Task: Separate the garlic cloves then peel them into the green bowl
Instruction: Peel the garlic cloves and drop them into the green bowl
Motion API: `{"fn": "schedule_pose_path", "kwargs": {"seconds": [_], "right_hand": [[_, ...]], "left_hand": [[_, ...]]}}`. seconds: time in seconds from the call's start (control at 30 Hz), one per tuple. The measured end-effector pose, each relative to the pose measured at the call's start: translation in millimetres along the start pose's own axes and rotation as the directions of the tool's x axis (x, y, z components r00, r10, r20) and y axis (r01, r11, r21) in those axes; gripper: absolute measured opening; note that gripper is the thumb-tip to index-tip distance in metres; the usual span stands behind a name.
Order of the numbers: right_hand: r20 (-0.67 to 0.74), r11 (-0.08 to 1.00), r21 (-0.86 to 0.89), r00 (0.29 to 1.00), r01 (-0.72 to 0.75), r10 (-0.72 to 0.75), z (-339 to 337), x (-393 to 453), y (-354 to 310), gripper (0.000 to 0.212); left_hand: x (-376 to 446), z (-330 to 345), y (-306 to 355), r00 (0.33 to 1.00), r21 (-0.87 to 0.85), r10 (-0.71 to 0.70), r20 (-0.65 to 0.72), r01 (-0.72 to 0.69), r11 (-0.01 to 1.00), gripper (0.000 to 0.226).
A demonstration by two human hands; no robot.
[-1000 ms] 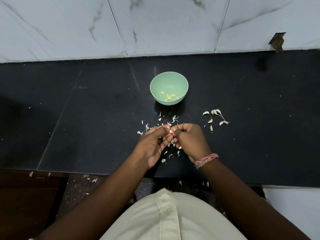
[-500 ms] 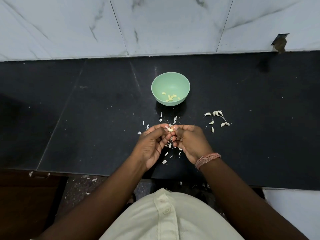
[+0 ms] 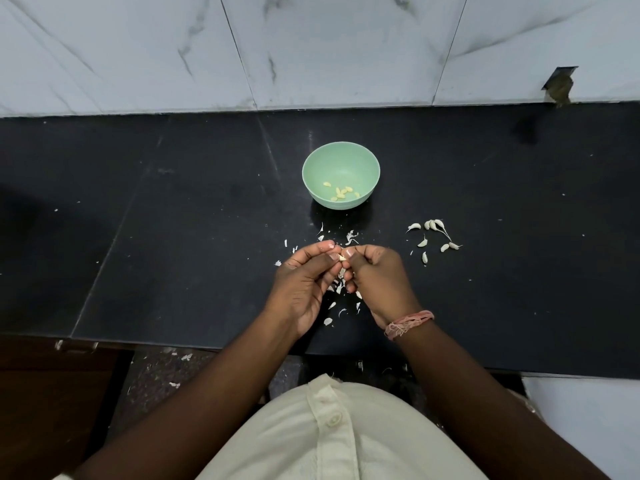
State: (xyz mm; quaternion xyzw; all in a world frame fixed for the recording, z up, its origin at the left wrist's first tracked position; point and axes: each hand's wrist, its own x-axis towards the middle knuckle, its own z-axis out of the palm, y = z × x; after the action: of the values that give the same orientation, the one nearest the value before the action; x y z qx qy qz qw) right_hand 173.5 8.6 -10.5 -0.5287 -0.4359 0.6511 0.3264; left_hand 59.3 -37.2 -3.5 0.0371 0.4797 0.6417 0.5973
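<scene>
The black desk point(image 3: 173, 237) carries everything, and I'll use the green bowl point(image 3: 341, 174) as the landmark. It sits toward the back, with a handful of peeled cloves point(image 3: 341, 194) already inside. Just in front of the bowl, both hands meet: the left hand point(image 3: 304, 285) and right hand point(image 3: 377, 282) each pinch the same garlic clove point(image 3: 343, 258) between thumb and fingertips. Unpeeled cloves point(image 3: 434, 235) wait in front of the bowl and off to its right; skin scraps point(image 3: 337, 306) litter the spot under the hands. Tip for this step, I'd say: hold the clove steady with one hand, nick the skin at the tip with a thumbnail, and strip it in one piece before dropping it in the bowl.
</scene>
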Motion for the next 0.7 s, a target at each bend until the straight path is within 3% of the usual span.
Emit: {"fn": "schedule_pose_path", "kwargs": {"seconds": [0.27,0.4,0.57,0.7], "right_hand": [[0.012,0.994,-0.1,0.999,0.035,-0.034,2.2,-5.9,1.2,0.021],[-0.001,0.961,-0.237,0.989,0.142,-0.147,0.7,-5.1,3.6,0.019],[0.006,0.849,-0.444,0.948,0.287,-0.317,-0.7,-4.3,6.8,0.015],[-0.008,0.851,-0.444,0.948,0.281,-0.318,0.6,-3.4,7.4,0.014]], "left_hand": [[-1.8,-2.2,2.0,1.0,0.023,-0.024,0.018,0.024,0.999,0.018],[-0.6,-2.1,0.7,0.999,0.045,-0.048,-0.007,0.049,0.998,0.019],[-0.3,-3.6,2.5,0.981,-0.025,-0.191,0.033,0.192,0.981,0.024],[-0.1,-5.8,1.8,0.976,-0.049,-0.213,0.048,0.215,0.975,0.024]]}}
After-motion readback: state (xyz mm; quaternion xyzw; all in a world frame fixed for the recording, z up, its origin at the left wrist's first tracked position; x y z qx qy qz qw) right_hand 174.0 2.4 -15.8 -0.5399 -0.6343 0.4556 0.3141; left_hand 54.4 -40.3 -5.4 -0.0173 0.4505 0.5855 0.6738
